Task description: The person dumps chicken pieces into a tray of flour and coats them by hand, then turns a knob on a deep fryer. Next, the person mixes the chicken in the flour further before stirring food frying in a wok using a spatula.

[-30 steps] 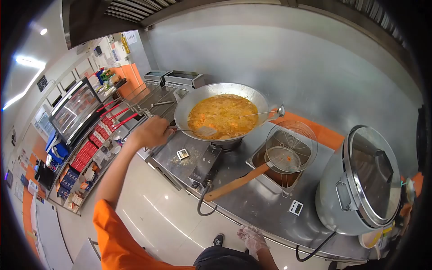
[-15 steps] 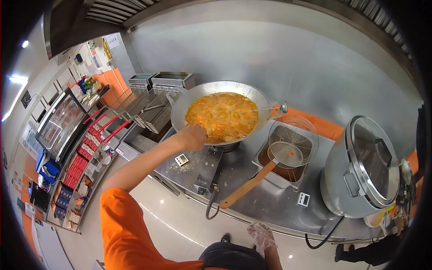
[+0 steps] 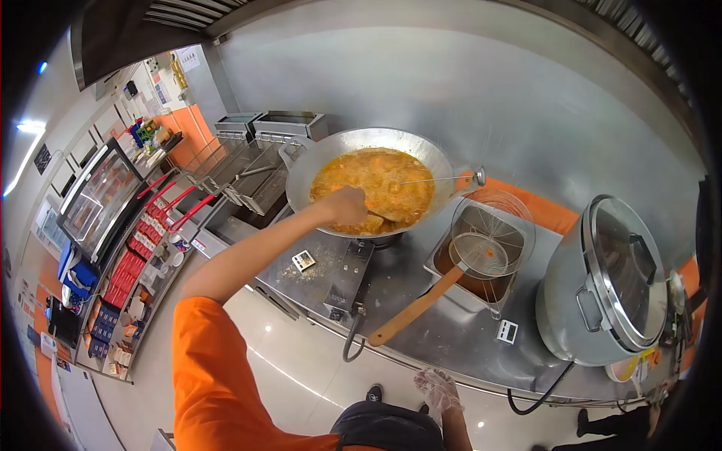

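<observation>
Over the front left part of a large metal wok (image 3: 301, 177), my left hand (image 3: 344, 206) is closed round the handle of a metal spatula (image 3: 385, 216), whose blade is at the food. Orange-yellow frying food (image 3: 368, 169) in bubbling oil fills the wok. A probe thermometer (image 3: 479, 177) rests across the wok's right rim. My right hand (image 3: 438, 388), in a clear plastic glove, hangs low beside the counter's front edge; its fingers are too unclear to read.
Right of the wok, strainers (image 3: 481, 254) lie over a metal tub (image 3: 460, 299). A big lidded pot (image 3: 583, 293) stands farther right. Fryer baskets (image 3: 259, 177) are at left. Timers (image 3: 303, 261) lie on the counter (image 3: 414, 301). Another person's legs (image 3: 613, 425) show at bottom right.
My left hand has moved right and over the wok, with the spatula moving through the food. My right hand stays low beside the counter. The view has shifted slightly.
</observation>
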A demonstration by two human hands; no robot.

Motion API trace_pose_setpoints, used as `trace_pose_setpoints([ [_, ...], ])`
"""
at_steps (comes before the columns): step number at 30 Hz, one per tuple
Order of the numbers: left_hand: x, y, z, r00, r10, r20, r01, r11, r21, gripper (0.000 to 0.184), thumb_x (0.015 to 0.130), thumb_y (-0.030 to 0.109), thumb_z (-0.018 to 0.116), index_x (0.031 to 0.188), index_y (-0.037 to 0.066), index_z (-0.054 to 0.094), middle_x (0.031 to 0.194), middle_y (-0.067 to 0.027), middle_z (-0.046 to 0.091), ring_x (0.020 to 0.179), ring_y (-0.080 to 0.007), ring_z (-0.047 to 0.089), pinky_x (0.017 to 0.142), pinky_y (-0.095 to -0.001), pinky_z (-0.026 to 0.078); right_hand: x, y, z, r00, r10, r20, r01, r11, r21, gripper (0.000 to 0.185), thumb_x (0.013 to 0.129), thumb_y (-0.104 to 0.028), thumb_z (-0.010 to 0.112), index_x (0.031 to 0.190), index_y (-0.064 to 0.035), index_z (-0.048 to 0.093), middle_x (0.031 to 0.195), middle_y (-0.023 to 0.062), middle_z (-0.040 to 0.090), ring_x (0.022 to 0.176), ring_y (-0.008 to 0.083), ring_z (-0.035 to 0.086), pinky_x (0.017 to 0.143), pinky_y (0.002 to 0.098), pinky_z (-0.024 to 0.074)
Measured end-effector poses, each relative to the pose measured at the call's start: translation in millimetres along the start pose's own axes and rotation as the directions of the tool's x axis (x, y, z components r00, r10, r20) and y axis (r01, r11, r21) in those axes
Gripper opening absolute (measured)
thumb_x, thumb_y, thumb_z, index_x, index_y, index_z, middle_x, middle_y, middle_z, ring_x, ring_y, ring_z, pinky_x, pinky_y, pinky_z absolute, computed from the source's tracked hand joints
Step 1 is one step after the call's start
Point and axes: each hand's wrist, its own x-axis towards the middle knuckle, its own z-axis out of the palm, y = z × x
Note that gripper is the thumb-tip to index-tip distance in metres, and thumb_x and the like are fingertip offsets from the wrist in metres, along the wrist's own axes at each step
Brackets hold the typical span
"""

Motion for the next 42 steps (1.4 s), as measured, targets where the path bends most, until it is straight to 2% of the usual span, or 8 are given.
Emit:
trace_pose_setpoints([
  [3,15,8,29,0.988,0.064,0.138,-0.09,0.977,0.192,0.031,0.085,0.021,0.058,0.096,-0.007,0.067,0.099,-0.0283,0.066,0.096,-0.0399,0.066,0.085,-0.0455,0.052,5,2,-9,1.0,0.022,-0.014,-0.022,1.0,-0.005,0.016,0.085,-0.002,0.068,0.101,-0.0028,0.065,0.096,0.0116,0.067,0.09,0.0246,0.067,0.081,0.038,0.056],
  [9,23,15,48,0.989,-0.143,-0.031,0.146,0.956,0.253,0.022,0.082,0.012,0.063,0.1,0.004,0.072,0.109,-0.0178,0.068,0.108,-0.0334,0.065,0.084,-0.0421,0.056,7,-1,-21,0.999,-0.039,0.0,0.039,0.999,-0.034,0.016,0.085,-0.001,0.068,0.1,-0.0023,0.065,0.095,0.0124,0.068,0.087,0.0251,0.068,0.079,0.0386,0.0566],
  [12,26,12,60,0.989,-0.144,-0.031,0.147,0.95,0.276,0.02,0.084,0.011,0.061,0.1,0.004,0.072,0.108,-0.0169,0.069,0.107,-0.0324,0.066,0.083,-0.0411,0.057,7,-7,-25,1.0,-0.021,-0.017,0.021,1.0,-0.014,0.014,0.085,-0.002,0.068,0.099,-0.0027,0.065,0.094,0.0129,0.069,0.085,0.0253,0.068,0.078,0.0383,0.0569],
  [18,21,25,68,0.996,-0.039,-0.082,0.055,0.975,0.215,0.021,0.084,0.011,0.059,0.099,0.002,0.071,0.099,-0.021,0.07,0.096,-0.0367,0.068,0.079,-0.0432,0.057,4,-18,-11,0.998,-0.061,0.011,0.061,0.998,-0.02,0.013,0.086,-0.002,0.067,0.098,-0.0018,0.066,0.093,0.0135,0.07,0.083,0.026,0.069,0.08,0.0385,0.0575],
  [24,39,-1,77,0.985,-0.132,-0.113,0.156,0.958,0.242,0.019,0.083,0.01,0.061,0.097,0.003,0.071,0.102,-0.0206,0.069,0.098,-0.0342,0.068,0.078,-0.042,0.058,11,-16,-12,0.995,-0.064,0.077,0.065,0.998,-0.014,0.014,0.088,-0.001,0.064,0.101,-0.0007,0.067,0.097,0.0148,0.071,0.091,0.0277,0.07,0.083,0.0417,0.0581],
  [30,55,3,74,0.98,-0.161,-0.117,0.19,0.928,0.32,0.018,0.086,0.011,0.061,0.099,0.007,0.073,0.106,-0.0132,0.071,0.102,-0.0294,0.068,0.081,-0.0385,0.057,11,-12,-23,0.993,-0.085,0.08,0.085,0.996,0.005,0.016,0.088,-0.004,0.066,0.103,-0.0002,0.067,0.099,0.0146,0.07,0.09,0.0282,0.069,0.083,0.0422,0.0574],
  [36,52,18,86,0.989,-0.13,-0.067,0.142,0.963,0.231,0.019,0.086,0.013,0.059,0.098,0.006,0.072,0.106,-0.0186,0.069,0.101,-0.0326,0.068,0.08,-0.0411,0.057,-9,-23,-11,0.992,-0.083,-0.097,0.087,0.996,0.034,0.01,0.085,-0.002,0.068,0.095,-0.0038,0.066,0.091,0.0115,0.07,0.082,0.0246,0.069,0.078,0.0387,0.0582],
  [42,86,0,103,0.961,-0.206,-0.183,0.247,0.937,0.246,0.019,0.089,0.012,0.058,0.099,0.007,0.074,0.106,-0.0131,0.071,0.1,-0.0283,0.069,0.079,-0.0373,0.057,-3,-27,-13,0.997,-0.074,0.006,0.073,0.993,0.092,0.009,0.086,0.001,0.066,0.093,-0.0041,0.067,0.092,0.0115,0.07,0.088,0.0249,0.069,0.083,0.0406,0.0573],
])
